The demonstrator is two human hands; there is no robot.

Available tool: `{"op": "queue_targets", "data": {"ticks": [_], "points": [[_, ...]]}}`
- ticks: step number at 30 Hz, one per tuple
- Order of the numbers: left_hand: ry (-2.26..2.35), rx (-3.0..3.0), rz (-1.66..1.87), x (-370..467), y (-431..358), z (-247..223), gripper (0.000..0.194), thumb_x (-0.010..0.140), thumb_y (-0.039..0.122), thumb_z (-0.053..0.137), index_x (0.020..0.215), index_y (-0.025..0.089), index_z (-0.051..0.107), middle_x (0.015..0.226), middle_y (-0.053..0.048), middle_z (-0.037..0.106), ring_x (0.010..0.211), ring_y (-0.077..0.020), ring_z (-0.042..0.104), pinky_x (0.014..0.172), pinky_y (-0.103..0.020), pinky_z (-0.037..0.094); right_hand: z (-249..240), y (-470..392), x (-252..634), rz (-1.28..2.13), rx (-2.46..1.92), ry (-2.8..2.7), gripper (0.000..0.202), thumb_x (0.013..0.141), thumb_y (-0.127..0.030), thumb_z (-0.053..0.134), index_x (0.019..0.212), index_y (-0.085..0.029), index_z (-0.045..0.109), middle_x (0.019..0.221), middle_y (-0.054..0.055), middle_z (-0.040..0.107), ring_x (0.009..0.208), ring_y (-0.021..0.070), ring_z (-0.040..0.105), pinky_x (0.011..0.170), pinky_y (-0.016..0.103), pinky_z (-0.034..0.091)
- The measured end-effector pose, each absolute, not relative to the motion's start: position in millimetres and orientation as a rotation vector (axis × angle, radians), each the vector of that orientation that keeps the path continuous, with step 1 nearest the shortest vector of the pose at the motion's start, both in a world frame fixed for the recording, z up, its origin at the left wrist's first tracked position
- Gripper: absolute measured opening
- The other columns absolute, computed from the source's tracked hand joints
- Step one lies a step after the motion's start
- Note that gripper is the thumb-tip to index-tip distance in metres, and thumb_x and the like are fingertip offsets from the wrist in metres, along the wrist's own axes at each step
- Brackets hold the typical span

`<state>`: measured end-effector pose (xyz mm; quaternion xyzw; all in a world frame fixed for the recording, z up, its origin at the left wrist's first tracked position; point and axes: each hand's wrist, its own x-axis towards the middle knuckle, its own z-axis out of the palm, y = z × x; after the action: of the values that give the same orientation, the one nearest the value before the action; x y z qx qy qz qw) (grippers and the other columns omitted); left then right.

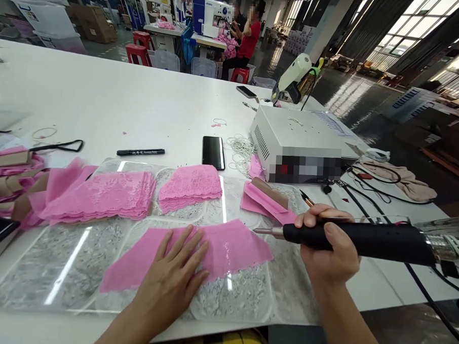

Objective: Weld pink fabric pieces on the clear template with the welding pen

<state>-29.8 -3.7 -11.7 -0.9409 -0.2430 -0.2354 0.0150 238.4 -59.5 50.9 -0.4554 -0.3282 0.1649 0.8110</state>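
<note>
Your left hand (180,267) splays on a seemingly unfinished pink panel (234,248); your right hand (334,250) grips a black-handled tool (386,243); the lace stack's (109,194) status is unclear.

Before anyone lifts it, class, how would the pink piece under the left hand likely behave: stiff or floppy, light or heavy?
The pink piece would probably flop, as it looks like thin cloth. It is likely light, its edges showing little thickness. Pushed, it might slide, as the mat looks glossy.
</note>
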Motion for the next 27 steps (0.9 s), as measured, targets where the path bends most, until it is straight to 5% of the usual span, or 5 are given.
{"op": "queue_targets", "data": {"ticks": [27], "points": [[-0.72,-2.915,-0.724,-30.9,-0.4,-12.9,0.039,0.096,0.025,0.049,0.133,0.016,0.055,0.141,-0.01,0.053,0.138,-0.0289,0.04,0.119,-0.048,0.019,48.2,-65.1,240.8,0.335,-0.965,-0.691,0.007,0.069,-0.025,0.061,0.073,-0.02,0.061,0.079,0.001,0.056,0.058,0.0103,0.051,0.053,0.031,0.049]]}}
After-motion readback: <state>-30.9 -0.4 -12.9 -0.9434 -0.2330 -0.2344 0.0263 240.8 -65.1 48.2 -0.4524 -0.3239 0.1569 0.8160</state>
